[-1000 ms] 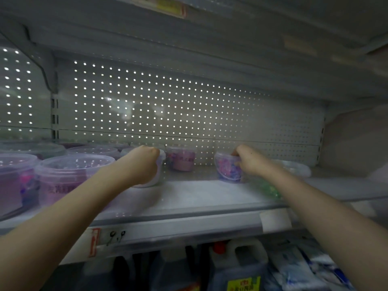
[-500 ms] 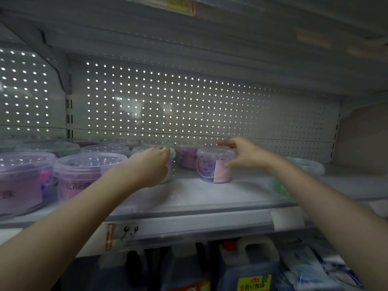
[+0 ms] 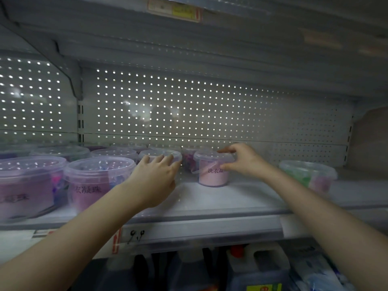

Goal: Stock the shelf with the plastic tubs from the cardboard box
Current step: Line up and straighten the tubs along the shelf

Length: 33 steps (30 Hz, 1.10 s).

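Reaching over the front edge of the shelf (image 3: 220, 200) with both bare arms, well into its middle. Grasping with the left hand (image 3: 156, 175) a clear-lidded tub (image 3: 159, 153) at the right end of a row of similar tubs, with fingers (image 3: 159, 160) curled over the near rim of the lid and the palm against the front wall. Holding with the right hand (image 3: 241, 162) a pink-labelled tub (image 3: 213, 175), upright on the shelf just to the right of the first, with fingertips laid on top of the lid and the thumb pressed under the rim on the right side. Leaving a narrow gap between these two tubs, with a purple tub (image 3: 187, 161) half hidden behind it. Flanked on the left by two large tubs (image 3: 98, 181) with purple labels at the shelf front and more lids in rows behind, and on the right, well apart, by a green-filled tub (image 3: 308, 175). Backed by a perforated panel (image 3: 189, 112) with light through the holes. Marked on the price rail (image 3: 189, 229) under the shelf edge with a handwritten 9.9. Stocked underneath with dark jugs (image 3: 258, 269), one of them red-capped, and pale packets (image 3: 315, 274) at the lower right.
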Each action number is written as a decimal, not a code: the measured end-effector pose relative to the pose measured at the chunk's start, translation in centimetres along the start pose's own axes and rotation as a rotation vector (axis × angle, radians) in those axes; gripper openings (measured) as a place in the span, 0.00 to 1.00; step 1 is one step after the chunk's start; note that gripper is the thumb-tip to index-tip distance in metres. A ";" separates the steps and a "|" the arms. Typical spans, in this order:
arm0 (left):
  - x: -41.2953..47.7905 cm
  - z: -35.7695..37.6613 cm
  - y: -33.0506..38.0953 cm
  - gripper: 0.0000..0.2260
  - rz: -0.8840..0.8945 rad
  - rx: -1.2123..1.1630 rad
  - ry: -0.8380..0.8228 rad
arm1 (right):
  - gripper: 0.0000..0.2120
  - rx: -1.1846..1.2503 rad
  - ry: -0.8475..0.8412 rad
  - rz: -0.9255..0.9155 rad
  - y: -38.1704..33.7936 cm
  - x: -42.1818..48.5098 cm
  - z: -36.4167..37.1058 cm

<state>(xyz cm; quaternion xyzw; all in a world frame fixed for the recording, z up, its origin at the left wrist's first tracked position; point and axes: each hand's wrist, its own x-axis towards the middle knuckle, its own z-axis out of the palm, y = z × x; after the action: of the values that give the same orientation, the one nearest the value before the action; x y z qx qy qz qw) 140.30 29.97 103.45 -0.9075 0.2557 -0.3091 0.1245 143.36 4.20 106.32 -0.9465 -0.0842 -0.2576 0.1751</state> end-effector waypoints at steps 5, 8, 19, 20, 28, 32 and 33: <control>-0.3 0.3 0.2 0.23 -0.033 0.015 -0.008 | 0.19 -0.076 -0.040 0.022 1.6 0.0 -0.2; -0.2 0.4 0.1 0.21 -0.058 0.004 -0.008 | 0.17 -0.077 -0.001 -0.024 0.5 0.4 0.4; 0.1 0.0 0.3 0.19 -0.094 -0.060 -0.041 | 0.18 -0.113 0.064 -0.037 -1.3 0.6 1.5; 0.1 -0.1 0.3 0.19 -0.097 -0.057 -0.043 | 0.18 -0.117 0.056 -0.038 -1.4 0.3 1.4; 0.5 -1.5 1.7 0.21 -0.063 -0.106 -0.011 | 0.21 -0.144 0.024 -0.060 -0.2 -4.3 -2.8; 1.8 -2.2 3.2 0.21 -0.052 -0.214 -0.010 | 0.18 -0.160 0.107 0.029 3.7 -7.6 -6.3; 2.2 -2.4 3.7 0.21 -0.055 -0.239 -0.012 | 0.19 -0.170 0.120 0.058 4.7 -8.4 -7.1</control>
<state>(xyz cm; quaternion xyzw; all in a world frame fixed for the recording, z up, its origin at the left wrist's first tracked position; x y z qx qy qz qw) 138.88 25.57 104.97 -0.9244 0.2651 -0.2741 0.0087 134.13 -3.42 106.36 -0.9429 -0.0240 -0.3149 0.1062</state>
